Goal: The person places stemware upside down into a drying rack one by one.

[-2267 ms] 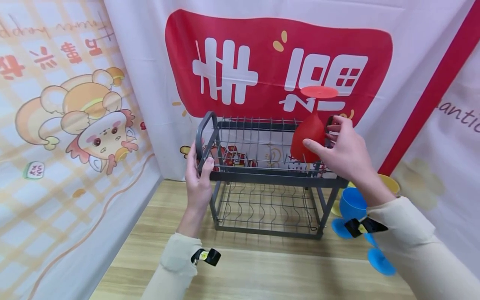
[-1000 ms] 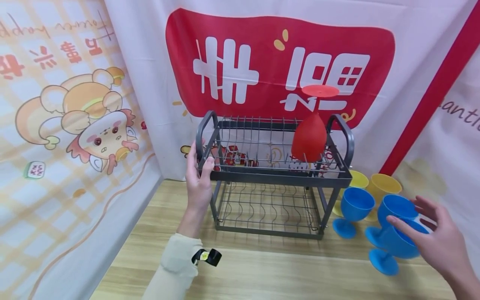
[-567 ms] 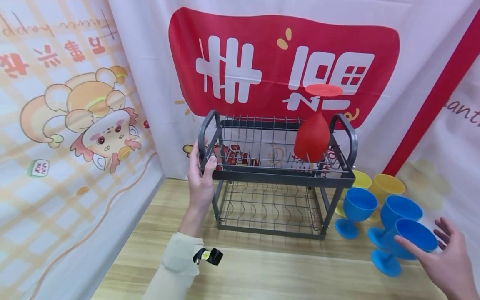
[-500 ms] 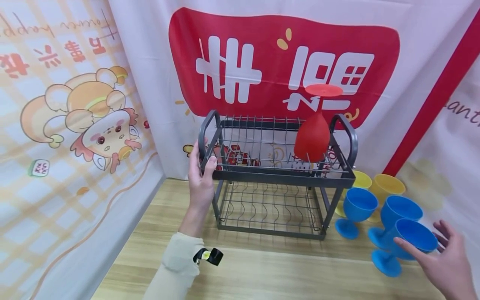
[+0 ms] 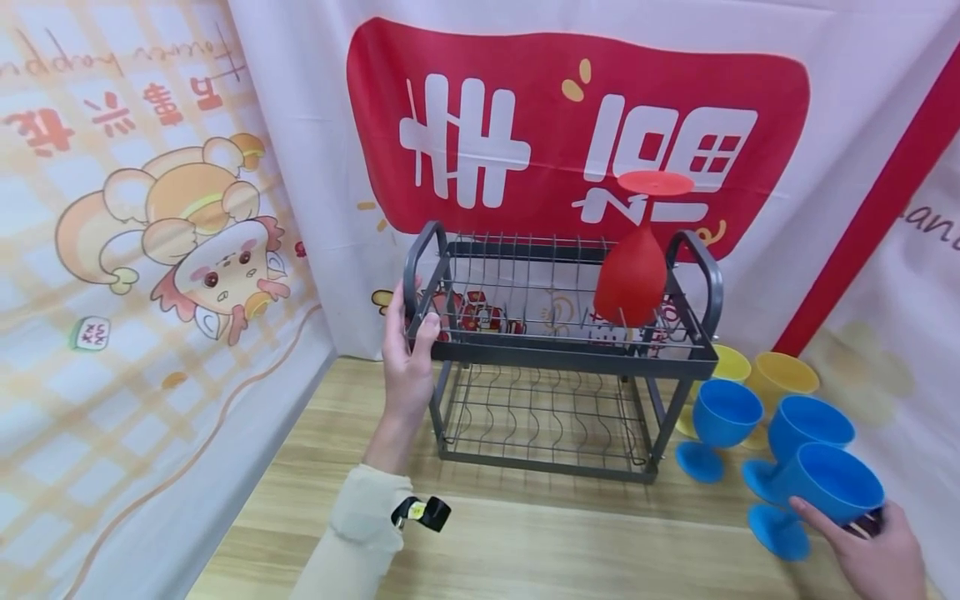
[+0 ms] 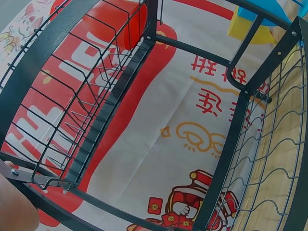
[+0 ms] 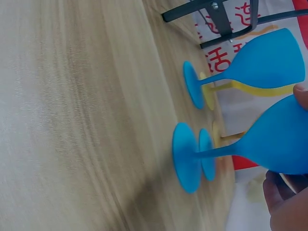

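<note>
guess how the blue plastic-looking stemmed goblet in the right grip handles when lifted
The blue plastic-looking stemmed goblet is probably stiff, since its bowl looks undented. It may tip easily, being wide above a slender stem. Its smooth surface could be slippery.

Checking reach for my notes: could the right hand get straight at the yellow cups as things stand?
Probably not: the right hand grips the front blue cup, and two other blue cups stand in front of the yellow cups.
</note>
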`<state>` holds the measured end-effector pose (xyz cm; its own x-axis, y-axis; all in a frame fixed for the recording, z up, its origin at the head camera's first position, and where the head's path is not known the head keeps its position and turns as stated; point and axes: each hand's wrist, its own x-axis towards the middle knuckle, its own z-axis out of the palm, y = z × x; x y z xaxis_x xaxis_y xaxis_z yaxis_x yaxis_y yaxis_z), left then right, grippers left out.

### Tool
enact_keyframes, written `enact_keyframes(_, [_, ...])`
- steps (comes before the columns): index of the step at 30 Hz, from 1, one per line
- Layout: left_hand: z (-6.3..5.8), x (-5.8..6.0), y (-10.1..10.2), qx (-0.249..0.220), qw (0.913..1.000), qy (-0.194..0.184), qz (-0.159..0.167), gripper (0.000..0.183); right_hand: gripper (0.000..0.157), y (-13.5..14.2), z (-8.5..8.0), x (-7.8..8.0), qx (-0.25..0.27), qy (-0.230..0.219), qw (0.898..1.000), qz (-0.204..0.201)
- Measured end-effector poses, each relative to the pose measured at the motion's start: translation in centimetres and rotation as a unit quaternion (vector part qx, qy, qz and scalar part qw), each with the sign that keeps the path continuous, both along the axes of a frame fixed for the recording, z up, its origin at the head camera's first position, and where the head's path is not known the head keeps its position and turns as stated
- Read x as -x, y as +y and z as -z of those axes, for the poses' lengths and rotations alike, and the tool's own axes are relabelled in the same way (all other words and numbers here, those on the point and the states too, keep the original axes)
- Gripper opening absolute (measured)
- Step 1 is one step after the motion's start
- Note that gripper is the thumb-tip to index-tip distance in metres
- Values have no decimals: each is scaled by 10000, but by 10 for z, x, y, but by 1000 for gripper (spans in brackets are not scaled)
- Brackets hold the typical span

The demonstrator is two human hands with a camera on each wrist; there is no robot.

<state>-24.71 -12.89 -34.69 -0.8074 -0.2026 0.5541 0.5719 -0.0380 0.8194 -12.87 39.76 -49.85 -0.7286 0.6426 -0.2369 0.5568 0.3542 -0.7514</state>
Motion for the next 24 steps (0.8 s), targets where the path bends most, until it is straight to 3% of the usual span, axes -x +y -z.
enact_keyframes(7, [0,0,0,8,10000,-49,-20,60,125,-4,5,1,134,153,9998,-43])
enact_keyframes(13, [0,-1,0,18,10000,-81,18,61,127,-18,-6,-2,164,225,9995,-170])
enact_keyframes(24, [-2,-2,1,5,10000,-79,8,63,121,-53,-36,3,7,659,9915,-1118])
